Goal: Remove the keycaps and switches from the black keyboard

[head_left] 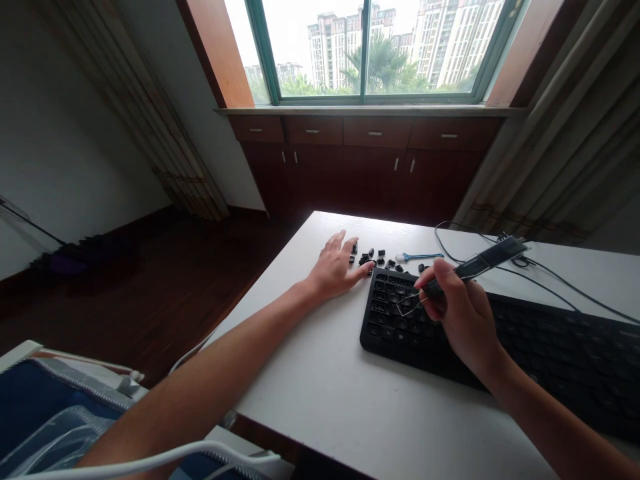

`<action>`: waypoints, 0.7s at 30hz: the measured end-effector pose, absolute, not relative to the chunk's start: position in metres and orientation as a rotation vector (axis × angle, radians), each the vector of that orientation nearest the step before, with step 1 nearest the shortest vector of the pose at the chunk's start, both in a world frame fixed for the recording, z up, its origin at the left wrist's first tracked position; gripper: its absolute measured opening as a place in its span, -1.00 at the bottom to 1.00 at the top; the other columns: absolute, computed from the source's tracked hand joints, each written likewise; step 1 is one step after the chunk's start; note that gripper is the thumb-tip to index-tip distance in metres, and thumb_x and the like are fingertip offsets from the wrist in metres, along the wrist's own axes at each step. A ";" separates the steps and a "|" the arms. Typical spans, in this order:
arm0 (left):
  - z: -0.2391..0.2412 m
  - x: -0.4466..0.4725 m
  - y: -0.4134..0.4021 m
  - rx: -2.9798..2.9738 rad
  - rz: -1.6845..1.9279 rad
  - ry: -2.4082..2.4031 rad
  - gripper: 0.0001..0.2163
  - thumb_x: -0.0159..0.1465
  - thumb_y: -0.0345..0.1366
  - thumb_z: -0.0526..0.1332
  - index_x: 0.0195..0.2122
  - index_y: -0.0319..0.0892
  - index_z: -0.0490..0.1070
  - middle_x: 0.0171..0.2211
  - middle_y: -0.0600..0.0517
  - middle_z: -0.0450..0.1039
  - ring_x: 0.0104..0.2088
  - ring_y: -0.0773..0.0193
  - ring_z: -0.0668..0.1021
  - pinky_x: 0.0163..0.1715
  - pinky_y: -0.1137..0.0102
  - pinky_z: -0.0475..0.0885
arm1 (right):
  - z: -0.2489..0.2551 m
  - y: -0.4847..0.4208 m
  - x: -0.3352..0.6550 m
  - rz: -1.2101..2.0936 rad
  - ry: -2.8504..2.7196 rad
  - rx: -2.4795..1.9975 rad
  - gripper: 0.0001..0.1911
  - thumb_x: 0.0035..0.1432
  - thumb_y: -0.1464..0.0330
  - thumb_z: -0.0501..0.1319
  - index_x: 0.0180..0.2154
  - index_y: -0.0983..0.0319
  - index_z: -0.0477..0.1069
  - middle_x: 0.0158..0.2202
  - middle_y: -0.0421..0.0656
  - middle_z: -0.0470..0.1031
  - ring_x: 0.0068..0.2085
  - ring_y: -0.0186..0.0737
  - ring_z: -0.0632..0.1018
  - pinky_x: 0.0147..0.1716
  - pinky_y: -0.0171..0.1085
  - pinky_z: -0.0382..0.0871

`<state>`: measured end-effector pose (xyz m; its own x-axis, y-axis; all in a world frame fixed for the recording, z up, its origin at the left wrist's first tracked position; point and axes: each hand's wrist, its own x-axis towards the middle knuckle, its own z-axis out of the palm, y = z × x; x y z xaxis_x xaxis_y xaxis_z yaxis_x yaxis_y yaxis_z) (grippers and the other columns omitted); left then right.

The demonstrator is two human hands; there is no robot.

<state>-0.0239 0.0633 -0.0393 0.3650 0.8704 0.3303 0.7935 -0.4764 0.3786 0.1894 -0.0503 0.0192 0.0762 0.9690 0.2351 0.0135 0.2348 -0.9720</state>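
A black keyboard (525, 347) lies on a white table (340, 400). My right hand (463, 313) is closed round a black keycap puller (480, 265), whose wire loop hangs over the keys at the keyboard's left end. My left hand (337, 267) lies flat and open on the table beside the keyboard's far left corner, fingers touching a scatter of several loose black keycaps (373, 259).
A small blue brush (417, 256) lies behind the keycaps. A black cable (550, 273) loops across the table's far right. Dark wooden cabinets (370, 160) stand under the window. A white cord and a blue bag (45, 413) sit at lower left.
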 end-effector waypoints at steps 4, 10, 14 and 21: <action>-0.039 -0.024 0.065 2.420 0.669 1.435 -0.35 0.40 0.14 0.02 0.34 -0.24 0.13 0.38 -0.28 0.10 0.40 -0.15 0.18 0.35 -0.07 0.15 | 0.015 -0.046 0.197 0.935 -1.245 -1.096 -0.49 0.31 -0.03 0.13 -0.46 0.23 0.46 -0.67 -0.26 0.29 -0.65 -0.39 0.29 -0.65 -0.37 0.12; -0.031 -0.026 0.061 2.379 0.821 1.335 -0.58 0.44 -0.15 -0.02 0.26 -0.18 0.22 0.25 -0.15 0.31 0.27 0.01 0.36 0.26 0.05 0.31 | -0.001 -0.036 0.199 1.025 -1.094 -1.127 -0.50 0.32 0.01 0.15 -0.48 0.24 0.47 -0.71 -0.29 0.25 -0.66 -0.41 0.26 -0.64 -0.38 0.12; -0.030 -0.030 0.056 2.376 0.875 1.388 -0.51 0.21 -0.24 0.23 0.17 -0.21 0.27 0.09 -0.19 0.35 0.11 -0.06 0.43 0.10 0.04 0.44 | -0.001 -0.037 0.198 1.020 -1.110 -1.108 -0.51 0.33 0.02 0.15 -0.47 0.24 0.47 -0.70 -0.30 0.25 -0.66 -0.42 0.27 -0.64 -0.39 0.12; -0.036 -0.026 0.053 2.426 0.910 1.351 -0.50 0.22 -0.21 0.30 0.16 -0.17 0.25 0.04 -0.17 0.34 0.02 0.00 0.50 0.00 0.09 0.52 | 0.003 -0.039 0.196 0.997 -1.135 -1.125 -0.51 0.33 0.03 0.15 -0.49 0.24 0.46 -0.68 -0.29 0.27 -0.65 -0.42 0.28 -0.64 -0.40 0.14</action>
<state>-0.0263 0.0527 -0.0357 0.3861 0.8263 0.4101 0.6907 -0.5536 0.4653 0.1964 -0.0393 0.0030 0.1587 0.9743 0.1599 -0.0325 0.1670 -0.9854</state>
